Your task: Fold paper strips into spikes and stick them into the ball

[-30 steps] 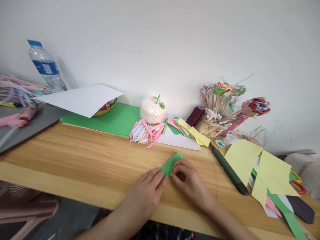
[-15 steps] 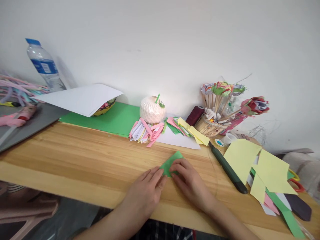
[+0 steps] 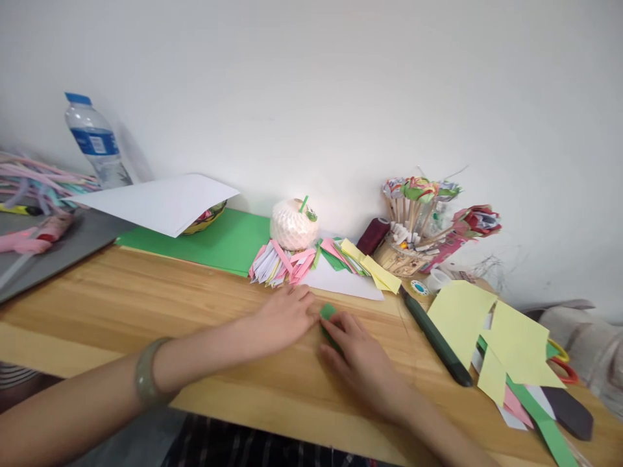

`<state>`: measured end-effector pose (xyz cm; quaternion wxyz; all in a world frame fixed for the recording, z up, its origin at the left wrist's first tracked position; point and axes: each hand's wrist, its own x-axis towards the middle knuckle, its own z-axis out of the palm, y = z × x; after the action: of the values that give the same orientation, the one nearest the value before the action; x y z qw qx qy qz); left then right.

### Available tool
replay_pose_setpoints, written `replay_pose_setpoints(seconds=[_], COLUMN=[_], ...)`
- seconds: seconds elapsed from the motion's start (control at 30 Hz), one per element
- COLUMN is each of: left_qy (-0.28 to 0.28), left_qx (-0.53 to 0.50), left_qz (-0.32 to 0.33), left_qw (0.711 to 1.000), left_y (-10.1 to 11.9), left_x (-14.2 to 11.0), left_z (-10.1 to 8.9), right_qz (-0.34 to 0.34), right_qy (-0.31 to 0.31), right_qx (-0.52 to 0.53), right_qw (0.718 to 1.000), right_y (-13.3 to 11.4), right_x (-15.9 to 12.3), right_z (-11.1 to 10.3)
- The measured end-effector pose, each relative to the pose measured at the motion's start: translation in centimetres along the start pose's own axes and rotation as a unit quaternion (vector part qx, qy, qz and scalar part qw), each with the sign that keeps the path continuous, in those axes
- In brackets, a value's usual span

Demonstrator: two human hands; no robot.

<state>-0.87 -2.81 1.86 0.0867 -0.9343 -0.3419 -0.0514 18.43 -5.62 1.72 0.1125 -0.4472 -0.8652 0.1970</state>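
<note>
A small piece of green paper (image 3: 328, 312), folded narrower, lies on the wooden table in front of me. My right hand (image 3: 363, 366) is closed over its right side, fingers pressing it to the tabletop and hiding most of it. From the left, my left hand (image 3: 287, 312) reaches across with its fingers bent together, the tips at the paper's left edge. A bracelet (image 3: 146, 373) circles my left wrist. Just beyond my hands lies a pile of folded pink and white paper strips (image 3: 280, 263), with more folded strips (image 3: 343, 255) to its right.
Behind the strips stands a white netted round object (image 3: 293, 224). A green utility knife (image 3: 435, 337) lies right of my hands, beside yellow paper pieces (image 3: 518, 340). Paper flowers (image 3: 421, 189) stand in a holder (image 3: 399, 256). At left are a water bottle (image 3: 95, 143) and a glue gun (image 3: 34, 240).
The green paper has been folded into a narrower shape. My left hand has swung up and forward, showing more forearm; my right hand now covers more of the paper. The view has shifted slightly.
</note>
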Motion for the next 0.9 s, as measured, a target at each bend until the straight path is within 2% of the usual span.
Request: replay_pose_setpoints(seconds=[0.13,0.27,0.47,0.67,0.9], left_qy=[0.013,0.03,0.061,0.09,0.13], left_qx=[-0.038,-0.075,-0.116,-0.123,-0.107], left_qz=[-0.017,-0.044,-0.033,0.018,0.055], left_qw=[0.999,0.996,0.991,0.988,0.984], left_y=[-0.7,-0.1,-0.5,-0.9,-1.2], left_x=[1.7,2.8,2.5,2.1,2.1], left_z=[0.4,1.0,2.2,3.1,3.2], right_qz=[-0.002,0.043,0.116,0.123,0.127], right_qy=[-0.025,-0.011,0.107,0.136,0.167], right_qx=[0.055,0.09,0.065,0.101,0.127], right_qw=[0.998,0.995,0.985,0.978,0.969], right_y=[1.0,2.8,4.1,4.4,4.4], right_x=[1.6,2.6,3.0,2.9,2.8], right_z=[-1.4,-1.9,-0.9,0.6,1.2])
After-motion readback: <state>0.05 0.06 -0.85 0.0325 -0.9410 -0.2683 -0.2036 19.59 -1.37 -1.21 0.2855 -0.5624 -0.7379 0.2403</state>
